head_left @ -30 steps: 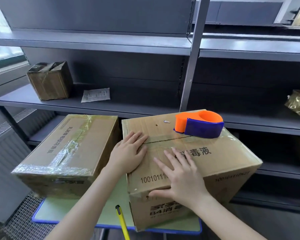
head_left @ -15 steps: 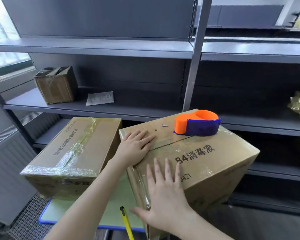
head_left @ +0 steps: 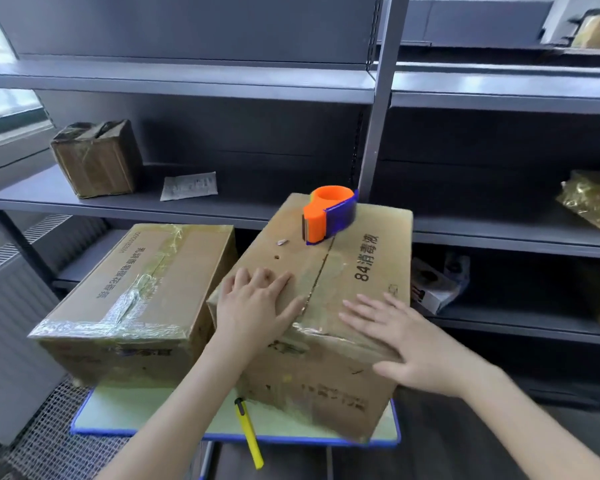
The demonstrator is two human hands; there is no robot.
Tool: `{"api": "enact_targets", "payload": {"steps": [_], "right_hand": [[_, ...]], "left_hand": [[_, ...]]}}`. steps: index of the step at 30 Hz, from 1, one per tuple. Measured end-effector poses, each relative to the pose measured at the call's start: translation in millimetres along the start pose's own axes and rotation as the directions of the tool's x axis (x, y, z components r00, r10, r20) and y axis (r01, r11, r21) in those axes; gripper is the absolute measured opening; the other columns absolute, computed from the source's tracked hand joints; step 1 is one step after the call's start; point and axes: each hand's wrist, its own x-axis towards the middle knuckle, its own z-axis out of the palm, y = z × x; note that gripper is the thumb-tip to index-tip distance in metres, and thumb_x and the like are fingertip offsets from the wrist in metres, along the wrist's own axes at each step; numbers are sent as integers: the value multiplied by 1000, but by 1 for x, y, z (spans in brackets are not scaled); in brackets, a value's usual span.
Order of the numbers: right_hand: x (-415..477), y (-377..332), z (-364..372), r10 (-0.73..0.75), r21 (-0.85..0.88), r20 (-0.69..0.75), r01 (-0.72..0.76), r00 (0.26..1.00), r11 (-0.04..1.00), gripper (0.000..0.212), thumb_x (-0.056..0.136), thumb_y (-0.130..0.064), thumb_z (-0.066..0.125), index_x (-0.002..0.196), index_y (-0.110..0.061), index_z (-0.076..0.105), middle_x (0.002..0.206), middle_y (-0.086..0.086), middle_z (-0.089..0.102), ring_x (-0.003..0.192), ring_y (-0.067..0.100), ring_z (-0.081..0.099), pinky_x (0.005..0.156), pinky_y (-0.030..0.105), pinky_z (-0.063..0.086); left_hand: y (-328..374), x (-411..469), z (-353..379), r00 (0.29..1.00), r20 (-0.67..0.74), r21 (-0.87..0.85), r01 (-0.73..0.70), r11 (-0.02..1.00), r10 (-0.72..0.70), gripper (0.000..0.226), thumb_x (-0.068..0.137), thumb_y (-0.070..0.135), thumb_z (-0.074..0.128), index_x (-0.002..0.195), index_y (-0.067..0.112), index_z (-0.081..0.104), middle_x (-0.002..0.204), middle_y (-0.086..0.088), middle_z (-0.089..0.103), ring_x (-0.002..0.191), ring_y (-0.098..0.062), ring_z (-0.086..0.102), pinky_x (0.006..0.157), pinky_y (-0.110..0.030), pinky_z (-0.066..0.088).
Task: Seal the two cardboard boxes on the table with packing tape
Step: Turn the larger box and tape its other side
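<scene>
both hands flat, fingers spread on unsealed box [head_left: 343,271]: left hand [head_left: 257,306] near seam, right hand [head_left: 406,337] at front edge; tape dispenser [head_left: 329,214] on top at back.

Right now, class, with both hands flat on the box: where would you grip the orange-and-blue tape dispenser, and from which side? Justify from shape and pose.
The rounded far end of the tape dispenser, taken from above. It lies flat on the right box with its open ring facing up, so fingers can wrap the blue band while the narrow near end, likely the cutter, stays clear.
</scene>
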Motion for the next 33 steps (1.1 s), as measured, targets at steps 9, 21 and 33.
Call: {"api": "enact_targets", "payload": {"steps": [9, 21, 33], "right_hand": [[4, 27, 2, 222, 8, -150, -223, 963, 975, 77, 76, -73, 25, 144, -39, 23, 152, -16, 21, 142, 8, 10, 115, 27, 4], [20, 36, 11, 209, 68, -279, -198, 937, 978, 77, 73, -78, 23, 135, -37, 44, 135, -15, 44, 128, 10, 30, 108, 29, 16], [26, 45, 0, 117, -8, -240, -122, 964, 992, 74, 78, -79, 23, 134, -36, 43, 127, -13, 40, 119, 11, 31, 101, 22, 15]], "left_hand": [[25, -5, -3, 969, 9, 71, -247, 967, 247, 105, 66, 91, 9, 142, 24, 35, 133, 0, 43, 126, -22, 33, 108, -37, 21], [8, 40, 3, 998, 17, -421, -46, 906, 58, 59, 90, 56, 46, 136, 20, 45, 133, 1, 46, 121, -15, 42, 101, -30, 34], [30, 148, 6, 958, 56, -716, 235, 657, -281, 68, 80, 39, 71, 135, 14, 39, 129, -3, 55, 108, -15, 54, 72, -20, 39]]}}
